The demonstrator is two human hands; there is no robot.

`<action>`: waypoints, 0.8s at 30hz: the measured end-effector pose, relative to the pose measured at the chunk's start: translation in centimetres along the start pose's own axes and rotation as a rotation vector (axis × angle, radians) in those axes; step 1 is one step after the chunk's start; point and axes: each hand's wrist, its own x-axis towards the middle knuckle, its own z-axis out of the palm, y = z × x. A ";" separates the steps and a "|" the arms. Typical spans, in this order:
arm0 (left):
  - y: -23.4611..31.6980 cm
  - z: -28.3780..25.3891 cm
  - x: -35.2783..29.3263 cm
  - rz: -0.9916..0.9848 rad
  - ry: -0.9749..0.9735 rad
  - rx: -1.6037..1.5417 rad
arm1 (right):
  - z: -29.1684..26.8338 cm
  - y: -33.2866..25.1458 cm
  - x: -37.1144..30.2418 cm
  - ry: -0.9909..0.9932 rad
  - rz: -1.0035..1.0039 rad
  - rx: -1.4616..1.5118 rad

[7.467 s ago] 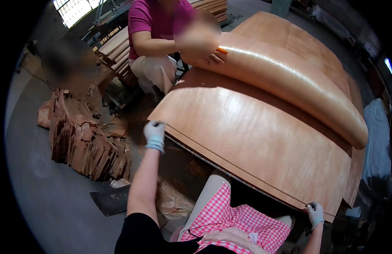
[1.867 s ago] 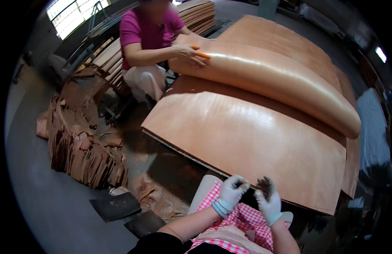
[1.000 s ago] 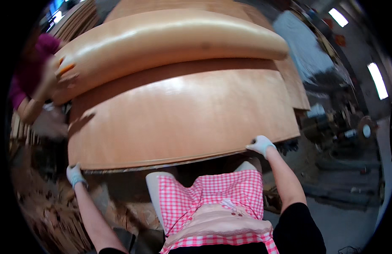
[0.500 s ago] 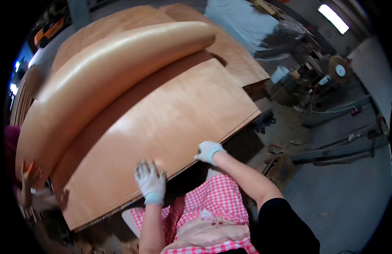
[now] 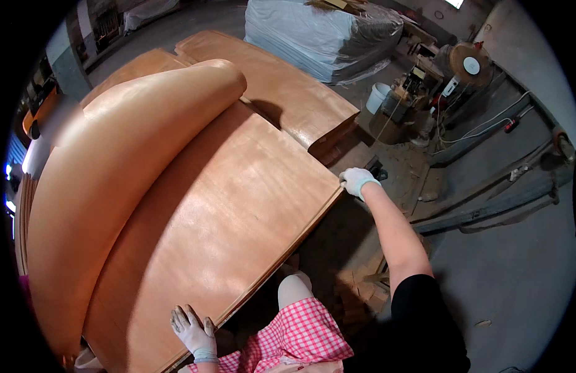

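A stack of thin reddish-brown wood veneer sheets [image 5: 238,211] lies in front of me. Over its far side a large sheet of veneer [image 5: 132,143] is bent up in a long roll-like curve. My left hand [image 5: 193,332], in a white glove with dark fingertips, rests flat with spread fingers on the near edge of the stack. At the stack's right corner, my right hand [image 5: 357,182], also gloved, has its fingers curled around the sheet's corner. Whether it holds one sheet or more cannot be made out.
Behind lies another veneer stack [image 5: 288,87], with a plastic-wrapped pile [image 5: 306,40] beyond it. A white bucket [image 5: 378,97] and a machine with a round disc [image 5: 469,65] stand at right, near metal rails [image 5: 487,211]. A co-worker [image 5: 61,121] is partly hidden behind the bent sheet.
My right hand has moved along the edge to the right corner. My left hand stays on the near edge, lower in view. The view has shifted, and the co-worker's hand at left is mostly hidden.
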 end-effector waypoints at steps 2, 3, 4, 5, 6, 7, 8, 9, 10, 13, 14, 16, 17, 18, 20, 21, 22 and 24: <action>0.4 -0.3 0.2 0.002 -0.016 0.008 | 1.6 1.0 1.3 -0.033 0.076 0.042; 0.6 -0.5 0.2 0.000 -0.023 0.012 | 2.4 1.4 1.8 -0.050 0.113 0.062; 0.5 -0.8 0.1 -0.005 -0.031 0.032 | 3.4 0.7 2.5 -0.075 0.156 0.091; 0.9 -0.9 0.3 0.000 -0.025 0.027 | 4.5 1.4 2.8 0.003 0.251 0.166; 1.3 -1.1 0.5 0.005 -0.019 0.021 | 5.7 2.3 3.1 0.081 0.346 0.240; 1.5 -0.9 0.5 0.014 -0.018 0.009 | 7.3 3.7 3.1 0.157 0.447 0.307; 1.4 -0.3 0.5 0.010 -0.001 -0.004 | 8.4 5.0 2.8 0.250 0.512 0.409; 1.6 0.1 0.7 0.005 -0.012 -0.047 | 9.4 6.2 2.2 0.348 0.571 0.506; 2.0 0.3 1.1 -0.009 -0.023 -0.092 | 10.4 6.8 1.3 0.520 0.568 0.595; -1.1 -0.1 -1.9 -0.117 0.094 -0.163 | 7.1 -4.5 -3.5 0.520 0.330 0.784; -0.9 0.3 -1.8 -0.113 0.181 -0.233 | 8.1 -4.4 -4.8 0.661 0.097 0.750; -0.5 2.1 -4.2 -0.069 0.403 -0.218 | 8.9 -11.9 -9.4 0.379 -0.087 0.959; 2.6 -0.9 -3.9 -0.046 0.243 -0.352 | 10.1 -14.4 -12.4 0.348 -0.197 0.975; 5.0 -3.5 -4.2 -0.101 0.037 -0.614 | 10.0 -17.5 -15.3 0.342 -0.360 0.842; 8.0 -7.4 -4.1 0.275 0.439 -0.713 | 11.0 -20.6 -19.5 0.199 -0.459 0.879; 7.8 -7.4 -4.7 0.299 0.409 -0.740 | 12.5 -21.6 -19.9 0.189 -0.473 0.912; 6.8 -7.8 -4.4 0.279 0.437 -0.741 | 13.9 -22.5 -19.1 0.179 -0.418 0.986; 5.6 -7.1 -5.3 0.218 0.472 -0.749 | 14.7 -20.7 -18.4 0.258 -0.340 1.001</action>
